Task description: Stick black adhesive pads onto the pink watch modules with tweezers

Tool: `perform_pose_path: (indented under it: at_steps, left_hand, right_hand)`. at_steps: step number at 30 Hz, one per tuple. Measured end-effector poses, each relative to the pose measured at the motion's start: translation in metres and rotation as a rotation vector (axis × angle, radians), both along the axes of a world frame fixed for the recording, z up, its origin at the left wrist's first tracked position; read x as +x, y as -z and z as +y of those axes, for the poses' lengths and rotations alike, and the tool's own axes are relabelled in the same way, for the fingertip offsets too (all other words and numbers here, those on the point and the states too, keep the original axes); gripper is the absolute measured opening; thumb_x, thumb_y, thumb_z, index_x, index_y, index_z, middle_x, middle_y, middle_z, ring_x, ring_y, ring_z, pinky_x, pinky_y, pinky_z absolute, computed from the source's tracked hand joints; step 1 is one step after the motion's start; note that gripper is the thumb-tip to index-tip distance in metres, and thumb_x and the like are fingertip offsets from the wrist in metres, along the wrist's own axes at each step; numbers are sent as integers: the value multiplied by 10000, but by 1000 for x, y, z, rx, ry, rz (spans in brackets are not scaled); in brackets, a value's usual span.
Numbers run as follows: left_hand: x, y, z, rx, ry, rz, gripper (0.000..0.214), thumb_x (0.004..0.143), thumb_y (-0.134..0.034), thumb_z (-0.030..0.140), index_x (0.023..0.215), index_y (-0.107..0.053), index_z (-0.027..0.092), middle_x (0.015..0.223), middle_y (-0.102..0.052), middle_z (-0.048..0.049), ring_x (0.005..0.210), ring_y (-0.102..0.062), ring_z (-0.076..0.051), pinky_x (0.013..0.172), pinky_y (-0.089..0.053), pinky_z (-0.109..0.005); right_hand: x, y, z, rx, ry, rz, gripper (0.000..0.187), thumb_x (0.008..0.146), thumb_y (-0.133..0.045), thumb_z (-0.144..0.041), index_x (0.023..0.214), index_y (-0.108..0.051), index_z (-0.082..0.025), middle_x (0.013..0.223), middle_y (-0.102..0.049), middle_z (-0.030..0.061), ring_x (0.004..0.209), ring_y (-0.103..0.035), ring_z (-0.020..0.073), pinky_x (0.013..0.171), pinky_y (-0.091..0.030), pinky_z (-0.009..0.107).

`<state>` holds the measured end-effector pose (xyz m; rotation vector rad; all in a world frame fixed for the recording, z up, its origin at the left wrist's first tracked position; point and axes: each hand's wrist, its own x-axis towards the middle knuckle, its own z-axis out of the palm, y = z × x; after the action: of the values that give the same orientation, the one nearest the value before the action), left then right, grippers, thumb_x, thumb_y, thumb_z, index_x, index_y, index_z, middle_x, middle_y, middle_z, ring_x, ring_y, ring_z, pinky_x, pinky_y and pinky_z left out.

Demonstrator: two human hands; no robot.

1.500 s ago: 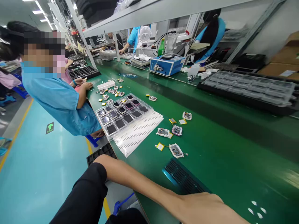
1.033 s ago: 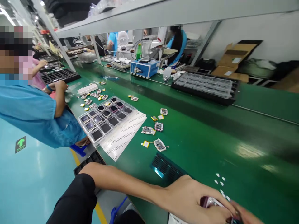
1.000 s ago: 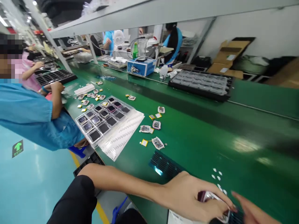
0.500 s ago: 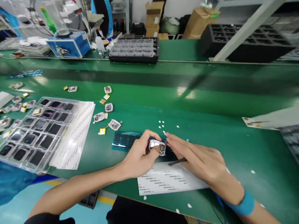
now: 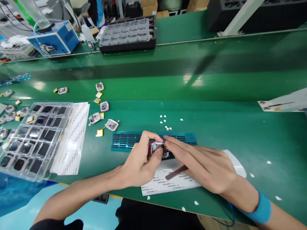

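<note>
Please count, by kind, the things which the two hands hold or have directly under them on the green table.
Small device in left hand: 1
Brown stick in right hand: 1
White printed sheet beneath: 1
Blue slotted sheet beneath: 1
Total: 4

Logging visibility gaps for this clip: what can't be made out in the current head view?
- Small pink-cased module: mostly covered by left hand and right hand; its inner parts are too small to read.
- Thin brown stick tool: upper end hidden under the right hand.
- White printed label sheet: text too small.
- Clear plastic compartment tray: cut off by the left edge.
</note>
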<state>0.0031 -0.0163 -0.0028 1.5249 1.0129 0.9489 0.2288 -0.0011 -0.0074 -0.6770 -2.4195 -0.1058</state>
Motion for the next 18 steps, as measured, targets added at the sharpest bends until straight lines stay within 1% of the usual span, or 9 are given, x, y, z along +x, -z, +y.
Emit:
perform_pose_path:
  at_steps: [2, 4, 6, 8, 10, 12, 13, 15, 18]
  left_hand:
    - [2, 1, -2, 117, -40, 32, 149, 1021, -525, 205, 1153, -458, 208, 680, -456, 88, 492, -391, -74, 470, -296, -204]
    - [4, 1, -3, 228, -84, 58, 163, 997, -560, 172, 1117, -457, 214, 687, -504, 89, 467, -418, -54, 459, -297, -178]
    - [6, 2, -3, 310, -126, 60, 167, 979, -577, 137, 1065, -459, 218, 655, -500, 104, 435, -417, -38, 441, -284, -153]
    - [7, 2, -3, 340, -172, 39, 163, 974, -577, 114, 1008, -459, 221, 612, -465, 118, 409, -397, -31, 421, -268, -136]
    - [7, 2, -3, 326, -195, 20, 167, 980, -584, 118, 964, -455, 223, 576, -426, 124, 392, -366, -30, 403, -248, -131]
    - [5, 1, -2, 308, -171, 14, 175, 985, -584, 125, 939, -448, 224, 568, -427, 120, 395, -360, -33, 402, -251, -132]
    - [5, 1, -2, 314, -147, 16, 177, 983, -582, 126, 934, -444, 225, 573, -438, 116, 400, -368, -33, 406, -257, -132]
    - [4, 1, -2, 342, -105, 29, 174, 975, -577, 121, 943, -442, 226, 597, -474, 106, 411, -398, -31, 416, -276, -126]
    - [4, 6, -2, 385, -78, 39, 210, 938, -607, 111, 987, -440, 229, 615, -482, 111, 410, -410, -28, 416, -274, -123]
  right_hand:
    - [-2, 4, -4, 30, 37, -40, 601, 1056, -428, -66, 1647, -320, -54, 1483, -584, 191, 1097, -757, 257, 777, -664, 362]
    - [-4, 4, -8, 74, 72, -72, 593, 1052, -409, -74, 1637, -327, -23, 1473, -586, 210, 1035, -770, 265, 728, -653, 363]
    - [-8, 0, -10, 108, 81, -93, 577, 1056, -375, -80, 1623, -328, 22, 1445, -602, 237, 997, -776, 274, 699, -640, 369]
    - [-13, -6, -10, 92, 67, -87, 557, 1050, -365, -54, 1599, -360, 36, 1403, -639, 240, 1000, -777, 263, 700, -631, 351]
    - [-18, -13, -8, -29, 77, 5, 480, 1053, -409, -32, 1527, -485, -44, 1291, -730, 176, 936, -782, 205, 701, -623, 288]
    - [-23, -19, -5, -261, 99, 159, 334, 1077, -485, -69, 1369, -611, -169, 1041, -807, 51, 740, -754, 134, 642, -596, 222]
    - [-25, -22, -3, -379, 110, 232, 247, 1089, -523, -118, 1284, -647, -206, 940, -802, 6, 623, -705, 108, 586, -572, 206]
    - [-29, -25, -1, -563, 104, 319, 135, 1102, -564, -217, 1164, -684, -222, 867, -786, -19, 487, -599, 81, 482, -504, 201]
    - [-32, -23, 1, -694, 64, 377, 105, 1077, -621, -243, 1058, -716, -202, 883, -794, -3, 489, -581, 72, 438, -446, 196]
